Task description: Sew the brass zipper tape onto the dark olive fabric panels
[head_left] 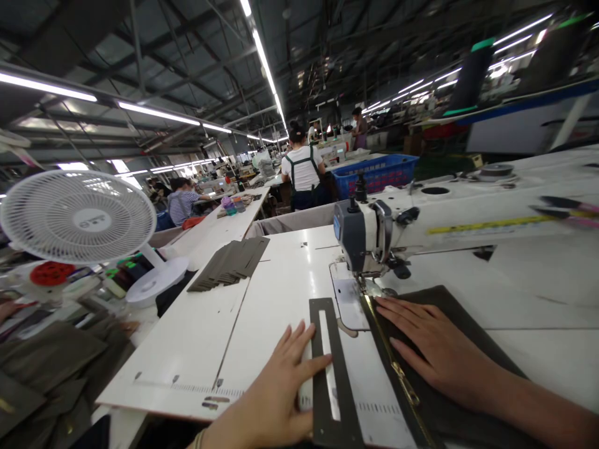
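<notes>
- Long fluorescent tube lights (pixel 264 59) run across the dark ceiling and give bright, even, cool light.
- Glare streaks down the glossy white sewing table (pixel 281 293).
- Shadows are soft and short under the left hand (pixel 276 390) and right hand (pixel 433 346).
- Wide-angle bending curves the edges; the desk fan (pixel 77 215) bulges.
- Far workers are soft, and the right edge smears.
</notes>
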